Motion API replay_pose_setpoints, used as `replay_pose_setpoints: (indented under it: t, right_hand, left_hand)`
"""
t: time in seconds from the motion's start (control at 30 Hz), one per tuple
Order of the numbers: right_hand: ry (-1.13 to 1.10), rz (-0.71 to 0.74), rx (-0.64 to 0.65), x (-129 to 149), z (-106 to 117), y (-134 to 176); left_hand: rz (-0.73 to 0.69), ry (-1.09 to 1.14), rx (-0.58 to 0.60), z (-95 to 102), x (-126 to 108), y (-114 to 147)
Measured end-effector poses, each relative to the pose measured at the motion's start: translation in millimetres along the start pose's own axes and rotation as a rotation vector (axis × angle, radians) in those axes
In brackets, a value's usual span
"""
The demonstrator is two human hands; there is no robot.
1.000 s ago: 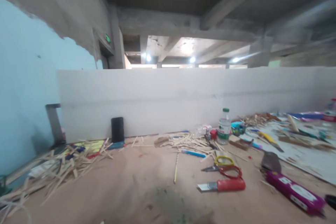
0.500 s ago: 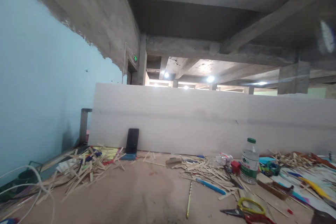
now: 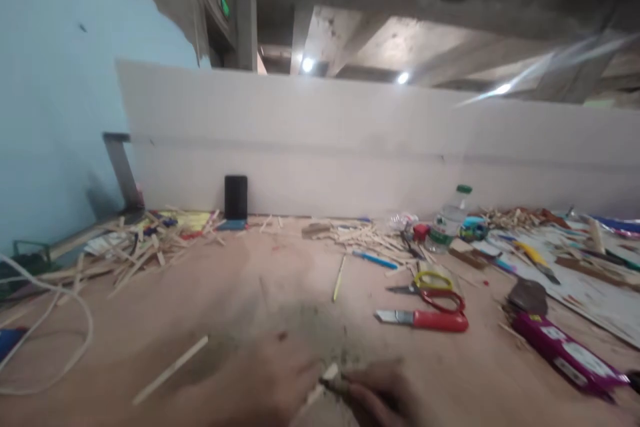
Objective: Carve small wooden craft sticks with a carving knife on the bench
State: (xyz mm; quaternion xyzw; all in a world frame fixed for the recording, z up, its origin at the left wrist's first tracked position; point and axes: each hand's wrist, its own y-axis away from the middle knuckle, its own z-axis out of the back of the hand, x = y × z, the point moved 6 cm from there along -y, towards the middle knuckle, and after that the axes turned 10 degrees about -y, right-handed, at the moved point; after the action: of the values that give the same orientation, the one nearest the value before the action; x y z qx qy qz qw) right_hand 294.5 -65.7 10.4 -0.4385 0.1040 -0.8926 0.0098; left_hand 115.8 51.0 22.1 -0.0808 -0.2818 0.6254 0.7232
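Note:
At the bottom centre, motion-smeared, my left hand (image 3: pixel 267 373) is closed on a short flat wooden stick (image 3: pixel 330 371) that pokes out by its fingertips. Close on its right, my right hand (image 3: pixel 385 390) has its fingers pinched together, with a small dark tip showing at the stick; what it grips is too blurred to name. Left of my left hand lies another wooden stick (image 3: pixel 173 368). Beyond my right hand rest a red-handled utility knife (image 3: pixel 437 321), scissors (image 3: pixel 433 288) with yellow and red handles, and a thin yellow pencil-like rod (image 3: pixel 339 278).
A black phone (image 3: pixel 235 197) leans against the white partition (image 3: pixel 300 140). Heaps of wooden sticks (image 3: pixel 145 247) lie at left and centre back. A water bottle (image 3: pixel 447 223), a blue pen (image 3: pixel 375 259), a yellow cutter (image 3: pixel 533 255) and a purple package (image 3: pixel 570 352) stand or lie rightward. A white cable (image 3: pixel 83 340) loops at left.
The view has tilted down, so the tabletop things sit higher in the picture. Both my hands, the utility knife and the purple package have come into view.

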Motion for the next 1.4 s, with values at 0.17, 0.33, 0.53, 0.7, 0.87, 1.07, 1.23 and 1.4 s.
replay_pose_setpoints:
  t: [0.17, 0.33, 0.53, 0.7, 0.87, 1.07, 1.23, 1.4]
  right_hand:
    - [-0.040, -0.083, 0.050, -10, 0, 5]
    - [-0.010, 0.009, -0.095, -9, 7, 13]
    - [0.042, 0.074, -0.231, -14, 15, 25]
    - [0.084, 0.097, -0.235, -11, 21, 26]
    - [0.103, 0.108, -0.220, -3, 23, 26]
    - [0.118, 0.114, -0.226, -3, 37, 32]
    - [0.152, 0.095, -0.122, -1, 38, 32]
    - [0.139, 0.205, -0.055, 22, 35, 21]
  left_hand:
    - [0.214, 0.091, 0.048, 24.7, 26, -6]
    - [0.165, 0.218, 0.120, 20.4, 13, -6]
    - [0.110, 0.278, 0.201, 15.9, 7, -7]
    - [0.023, 0.321, 0.221, 18.0, 16, -8]
    - [-0.054, 0.314, 0.210, 16.3, 14, -7]
    - [0.056, 0.346, 0.215, 8.2, 21, -6]
    - [0.116, 0.411, 0.223, 3.1, 26, -7]
    - [0.182, 0.478, 0.228, -2.9, 26, -6]
